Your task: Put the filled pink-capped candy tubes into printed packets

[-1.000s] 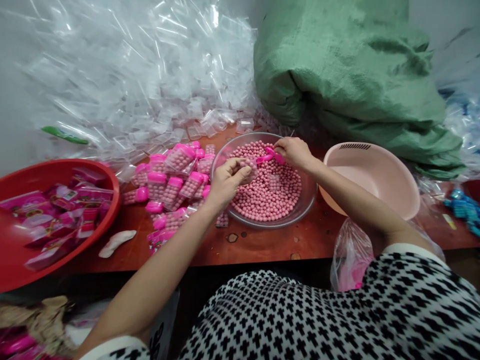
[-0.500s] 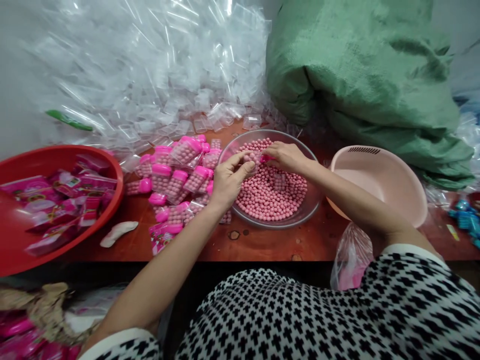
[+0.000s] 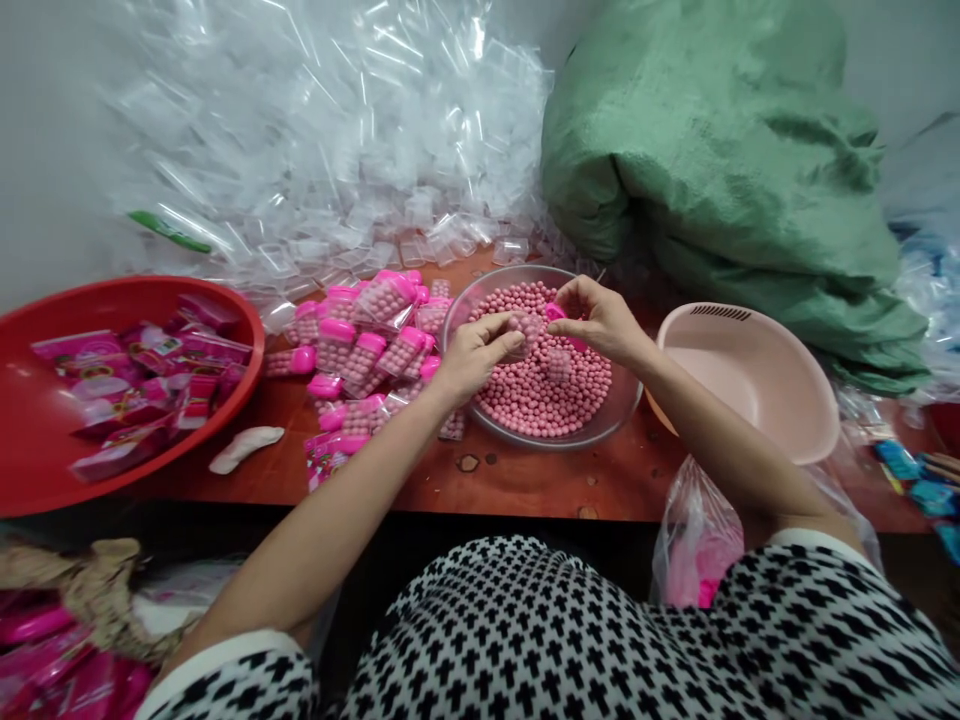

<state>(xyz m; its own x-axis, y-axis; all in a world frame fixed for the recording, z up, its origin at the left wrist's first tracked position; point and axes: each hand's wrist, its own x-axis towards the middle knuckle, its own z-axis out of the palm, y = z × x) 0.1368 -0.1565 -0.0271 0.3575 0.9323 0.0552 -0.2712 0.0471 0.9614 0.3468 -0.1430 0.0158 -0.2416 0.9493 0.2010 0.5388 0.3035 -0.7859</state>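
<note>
My left hand (image 3: 474,357) pinches a small clear plastic container (image 3: 527,328) of pink beads over the bowl. To its right, my right hand (image 3: 600,318) grips a bright pink cap (image 3: 556,312) between thumb and fingers, apart from the container. Beneath both hands sits a see-through bowl (image 3: 628,412) holding many round pink beads (image 3: 536,408). Another clear container (image 3: 558,366) lies on the beads. Left of the bowl, several bead-filled containers with pink caps (image 3: 365,352) are heaped on the table.
A red basin (image 3: 253,375) with pink packets stands at the left, near a whitish curved piece (image 3: 246,448). Clear empty containers (image 3: 322,150) pile up behind. A green sack (image 3: 712,150), a pale pink basin (image 3: 750,370) and a hanging plastic bag (image 3: 697,535) are at the right.
My right hand has drawn away to the right from the container, with the pink cap in its fingers. My left hand keeps its hold on the container. The view has shifted slightly.
</note>
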